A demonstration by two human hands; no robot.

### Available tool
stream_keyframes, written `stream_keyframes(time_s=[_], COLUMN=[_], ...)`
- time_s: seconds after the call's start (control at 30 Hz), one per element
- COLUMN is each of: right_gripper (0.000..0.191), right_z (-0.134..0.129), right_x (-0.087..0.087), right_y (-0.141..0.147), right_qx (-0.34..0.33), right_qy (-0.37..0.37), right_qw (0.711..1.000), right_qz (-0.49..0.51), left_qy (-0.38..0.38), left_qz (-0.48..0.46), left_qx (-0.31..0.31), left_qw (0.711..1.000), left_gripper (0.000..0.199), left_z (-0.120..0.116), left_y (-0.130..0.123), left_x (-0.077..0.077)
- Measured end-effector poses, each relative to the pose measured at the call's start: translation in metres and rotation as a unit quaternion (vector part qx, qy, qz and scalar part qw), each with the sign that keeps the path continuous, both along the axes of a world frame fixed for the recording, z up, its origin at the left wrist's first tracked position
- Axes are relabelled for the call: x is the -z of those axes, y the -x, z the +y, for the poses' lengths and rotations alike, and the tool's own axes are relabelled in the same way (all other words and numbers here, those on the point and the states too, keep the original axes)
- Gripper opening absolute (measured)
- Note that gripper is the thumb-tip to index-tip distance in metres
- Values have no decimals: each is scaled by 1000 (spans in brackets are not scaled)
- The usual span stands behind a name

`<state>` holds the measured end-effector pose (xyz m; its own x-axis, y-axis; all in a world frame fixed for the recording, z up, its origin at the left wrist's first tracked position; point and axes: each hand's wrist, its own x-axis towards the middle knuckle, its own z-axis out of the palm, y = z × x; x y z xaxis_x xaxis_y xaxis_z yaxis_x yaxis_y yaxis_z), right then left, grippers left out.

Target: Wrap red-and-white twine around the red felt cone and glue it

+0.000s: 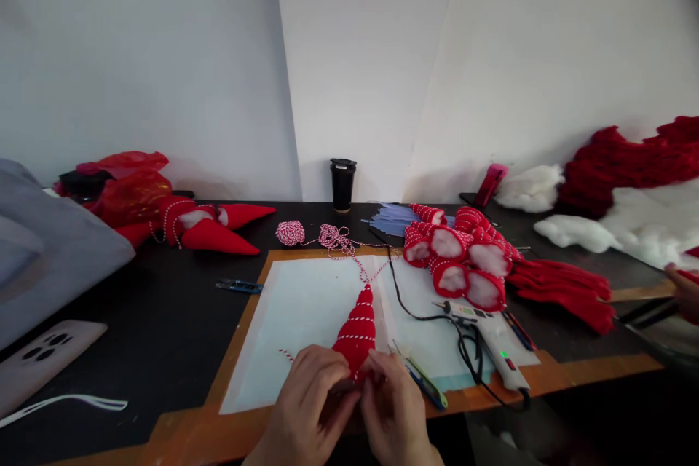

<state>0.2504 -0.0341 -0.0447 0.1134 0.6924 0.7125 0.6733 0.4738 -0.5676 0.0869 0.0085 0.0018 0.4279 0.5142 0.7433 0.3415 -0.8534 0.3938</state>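
Observation:
Both my hands pinch the wide lower end of a red fabric cone [357, 328] wrapped with red-and-white twisted cord. Its tip points away from me over a white sheet. My left hand [314, 404] grips the left side of the lower edge, and my right hand [396, 400] grips the right side. The fingers hide most of that edge. From the tip, the cord [367, 273] runs back to a loose tangle [334, 237] and a wound ball [290, 233]. Beside my right hand lie thread snips or a similar slim tool [426, 382] with a green-and-blue handle.
Several stuffed, cord-wrapped red cones [451, 277] are piled at right, near a glue gun-like tool [499, 346] with a black cable. Plain red cones [221, 237] lie back left. A black cup [343, 184] stands by the wall. Another person's hand [685, 291] shows far right.

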Motion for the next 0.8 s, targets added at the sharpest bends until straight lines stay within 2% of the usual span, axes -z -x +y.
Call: stream_keyframes(time_s=[0.1,0.23,0.47,0.67,0.8], right_gripper=[52,53,53,45,41], right_z=[1,1,3,8,-5], right_x=[-8,-12,-10,-11,-19], right_y=[-1,-3,-4,-5,-16], right_qx=[-34,-15,-33,-45,-50], right_qy=[-2,-20,-22,21,45], right_qw=[999,998,990,977,983], right_qz=[26,54,138,208,171], left_qy=[25,46,69,13,-9], left_qz=[11,25,18,-62,-67], left_qx=[16,42,41,-56,-108], left_qw=[1000,998,997,996,992], left_gripper=[24,28,29,15,19], left_z=[1,3,3,-11,-12], left_y=[5,4,-5,-7,2], left_x=[-6,-11,-9,0,15])
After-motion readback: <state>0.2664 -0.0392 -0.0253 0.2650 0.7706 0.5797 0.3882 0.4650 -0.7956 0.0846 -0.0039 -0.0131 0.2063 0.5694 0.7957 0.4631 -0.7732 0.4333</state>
